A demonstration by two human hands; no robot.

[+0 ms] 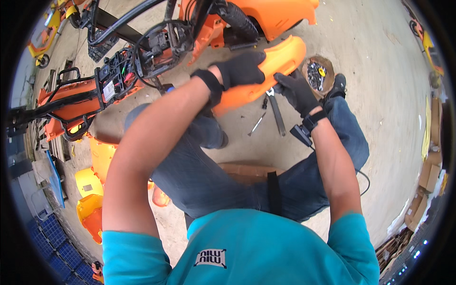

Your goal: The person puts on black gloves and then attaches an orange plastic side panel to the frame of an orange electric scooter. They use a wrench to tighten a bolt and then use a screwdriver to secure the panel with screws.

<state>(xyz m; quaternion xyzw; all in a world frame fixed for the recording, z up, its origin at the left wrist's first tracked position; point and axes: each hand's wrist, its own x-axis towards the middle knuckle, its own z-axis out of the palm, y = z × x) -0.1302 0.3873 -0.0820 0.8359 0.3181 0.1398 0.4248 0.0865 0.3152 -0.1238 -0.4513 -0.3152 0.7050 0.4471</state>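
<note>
A long, curved orange plastic fender (288, 53) is held in front of me, above the floor and between my knees. My left hand (243, 70), in a black glove, wraps over its middle from the left. On the right edge of the fender, the gloved fingers of my right hand (298, 93) close against it. Its lower left end is blurred. Just below my right hand, a large wrench (276, 113) lies on the floor. A thin metal tool (257, 124) with a dark end rests left of the wrench.
A partly stripped scooter frame (166, 47) with exposed cables stands close at the upper left. An orange body panel (278, 18) is at the top. By my right foot sits a round container (327, 85) of small metal parts. Yellow and orange panels (90, 209) lie left.
</note>
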